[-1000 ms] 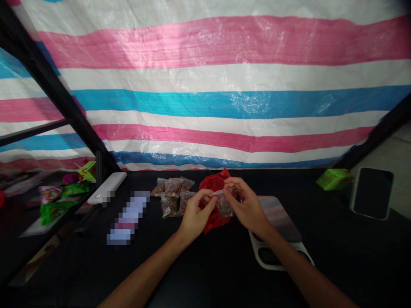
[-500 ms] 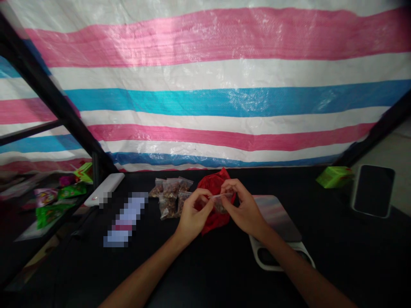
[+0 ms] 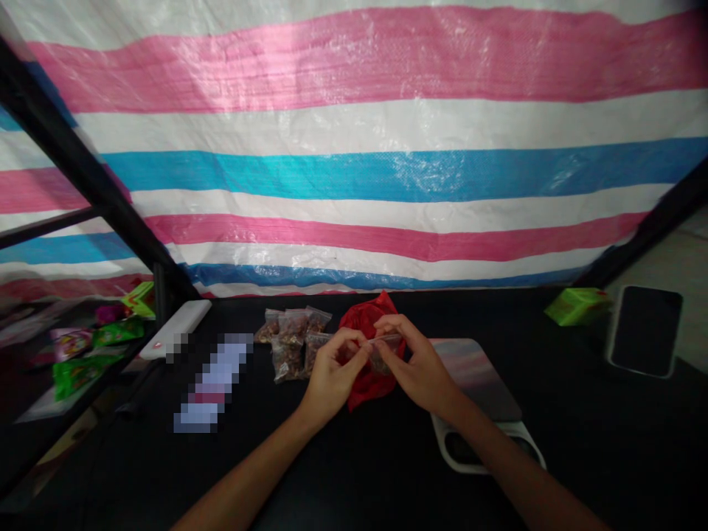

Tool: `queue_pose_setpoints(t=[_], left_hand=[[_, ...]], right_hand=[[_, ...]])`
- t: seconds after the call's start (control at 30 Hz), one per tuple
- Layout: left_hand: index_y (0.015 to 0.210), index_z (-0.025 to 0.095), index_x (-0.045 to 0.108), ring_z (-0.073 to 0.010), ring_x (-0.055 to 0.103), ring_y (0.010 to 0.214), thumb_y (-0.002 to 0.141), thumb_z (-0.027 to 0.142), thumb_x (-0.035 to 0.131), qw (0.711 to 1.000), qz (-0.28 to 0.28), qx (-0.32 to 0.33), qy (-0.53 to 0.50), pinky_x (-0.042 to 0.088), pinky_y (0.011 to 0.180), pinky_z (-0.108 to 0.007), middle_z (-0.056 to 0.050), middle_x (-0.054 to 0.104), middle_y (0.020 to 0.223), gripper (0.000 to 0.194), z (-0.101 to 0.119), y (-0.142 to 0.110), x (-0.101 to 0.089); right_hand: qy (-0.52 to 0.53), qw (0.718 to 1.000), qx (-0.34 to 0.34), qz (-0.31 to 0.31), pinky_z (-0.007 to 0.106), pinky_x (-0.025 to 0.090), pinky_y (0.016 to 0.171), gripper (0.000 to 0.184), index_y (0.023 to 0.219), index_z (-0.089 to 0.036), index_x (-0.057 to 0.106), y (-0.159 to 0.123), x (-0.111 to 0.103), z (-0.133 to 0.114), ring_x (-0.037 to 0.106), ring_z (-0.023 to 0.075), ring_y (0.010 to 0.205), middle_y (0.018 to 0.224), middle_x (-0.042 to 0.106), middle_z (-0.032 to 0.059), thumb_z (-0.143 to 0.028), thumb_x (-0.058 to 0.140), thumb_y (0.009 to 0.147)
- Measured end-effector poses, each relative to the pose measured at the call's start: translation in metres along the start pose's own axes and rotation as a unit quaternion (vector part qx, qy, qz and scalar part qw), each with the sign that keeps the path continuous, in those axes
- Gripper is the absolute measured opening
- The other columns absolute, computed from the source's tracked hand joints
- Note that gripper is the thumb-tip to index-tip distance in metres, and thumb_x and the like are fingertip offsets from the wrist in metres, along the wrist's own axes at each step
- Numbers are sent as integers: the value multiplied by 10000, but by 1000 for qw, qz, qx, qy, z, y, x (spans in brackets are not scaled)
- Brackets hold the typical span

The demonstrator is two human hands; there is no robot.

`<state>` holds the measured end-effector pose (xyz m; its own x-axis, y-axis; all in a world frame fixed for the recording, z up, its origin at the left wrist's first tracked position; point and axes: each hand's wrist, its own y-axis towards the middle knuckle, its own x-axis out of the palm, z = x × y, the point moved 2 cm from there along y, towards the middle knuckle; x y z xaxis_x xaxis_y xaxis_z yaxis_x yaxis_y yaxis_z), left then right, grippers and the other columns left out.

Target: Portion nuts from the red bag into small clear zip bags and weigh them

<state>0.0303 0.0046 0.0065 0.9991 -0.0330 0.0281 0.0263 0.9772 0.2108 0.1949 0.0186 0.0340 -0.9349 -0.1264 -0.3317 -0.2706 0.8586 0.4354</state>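
Between both hands is a small clear zip bag (image 3: 380, 358) with brownish dry bits in it. My left hand (image 3: 338, 372) pinches the left end of its top edge with thumb and fingers. On the other side my right hand (image 3: 412, 361) grips the same edge, thumb in front, fingers behind. Behind and under the held bag lies a red plastic bag (image 3: 362, 317), partly covered by the hands. Several filled zip bags (image 3: 288, 360) stand in a cluster left of it, one partly hidden by my left hand.
A white kitchen scale (image 3: 481, 376) sits under my right forearm. To the left are a blurred-out strip (image 3: 215, 383), a white oblong device (image 3: 180, 328) and green snack packets (image 3: 82, 374). A green box (image 3: 577, 306) and a dark-screened phone-like device (image 3: 646, 330) stand at right.
My right hand has slid leftward along the zip bag's top edge, closer to my left hand. The left hand keeps its pinch. The whole view has shifted slightly.
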Motion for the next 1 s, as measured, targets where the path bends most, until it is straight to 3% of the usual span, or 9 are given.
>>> queue_pose_setpoints(t=[0.13, 0.27, 0.33, 0.4, 0.53, 0.63, 0.77, 0.83, 1.0], left_hand=[[884, 167, 668, -109, 501, 618, 886, 393, 720, 1000, -15, 3, 0, 393, 594, -225, 18, 577, 687, 233, 1, -2, 3], [860, 169, 666, -110, 518, 606, 856, 426, 735, 1000, -7, -2, -14, 404, 580, -222, 19, 588, 686, 266, 6, 0, 0], [859, 174, 662, -106, 510, 567, 829, 462, 748, 999, 39, -6, -22, 390, 539, -213, 34, 574, 649, 303, 9, 6, -11], [908, 181, 662, -102, 510, 555, 843, 483, 723, 991, 135, 5, -16, 391, 533, -207, 43, 582, 651, 315, 10, 16, -31], [1019, 174, 684, -138, 596, 684, 862, 461, 695, 956, 279, 46, 74, 446, 630, -232, 1, 683, 809, 327, 7, 39, -79], [1059, 158, 716, -197, 634, 759, 889, 459, 654, 949, 230, 16, 216, 481, 719, -300, -46, 721, 857, 351, -2, 49, -97], [1063, 208, 759, -277, 630, 917, 907, 419, 637, 907, 183, 53, 376, 488, 850, -396, -84, 739, 906, 289, -3, 46, -93], [1002, 221, 774, -291, 625, 995, 928, 407, 612, 907, 161, 75, 382, 483, 892, -406, -88, 753, 942, 257, -2, 43, -87], [1079, 176, 721, -252, 692, 886, 975, 410, 551, 953, 133, 42, 270, 524, 817, -364, -84, 767, 956, 307, -7, 43, -83]], right_hand=[[-32, 999, -6, -31, 347, 516, 878, 100, 1070, -268, 608, -3, 1, -3, 651, 202, 953, 1023, 677, 31, -259, 532, 1007], [-50, 998, -23, -30, 407, 509, 987, 229, 1229, -289, 595, -6, 1, -5, 645, 241, 1109, 1188, 677, 68, -282, 558, 1003], [-40, 999, -22, -12, 433, 494, 1044, 421, 1397, -298, 508, -6, 1, -2, 614, 257, 1204, 1333, 626, 95, -309, 600, 986], [-50, 998, -28, -7, 459, 479, 1068, 558, 1503, -293, 413, -5, -1, 2, 595, 268, 1240, 1409, 587, 115, -321, 610, 981], [-177, 974, -82, -115, 462, 461, 1004, 302, 1292, -298, 633, -1, -3, 5, 644, 263, 1122, 1217, 715, 70, -288, 592, 993], [-252, 942, -120, -188, 425, 450, 905, 142, 1013, -275, 721, 0, -1, 1, 667, 233, 946, 975, 754, 37, -276, 580, 1005], [-283, 932, -130, -183, 420, 442, 880, 178, 1020, -264, 711, -2, 1, -5, 654, 235, 936, 983, 743, 49, -222, 538, 1008], [-292, 932, -122, -179, 424, 450, 902, 211, 1076, -264, 701, -3, -1, -3, 648, 247, 993, 1057, 734, 61, -167, 540, 979], [-269, 937, -107, -195, 400, 477, 889, 286, 1098, -255, 709, -3, -7, 8, 653, 244, 1007, 1072, 726, 63, -97, 568, 906]])
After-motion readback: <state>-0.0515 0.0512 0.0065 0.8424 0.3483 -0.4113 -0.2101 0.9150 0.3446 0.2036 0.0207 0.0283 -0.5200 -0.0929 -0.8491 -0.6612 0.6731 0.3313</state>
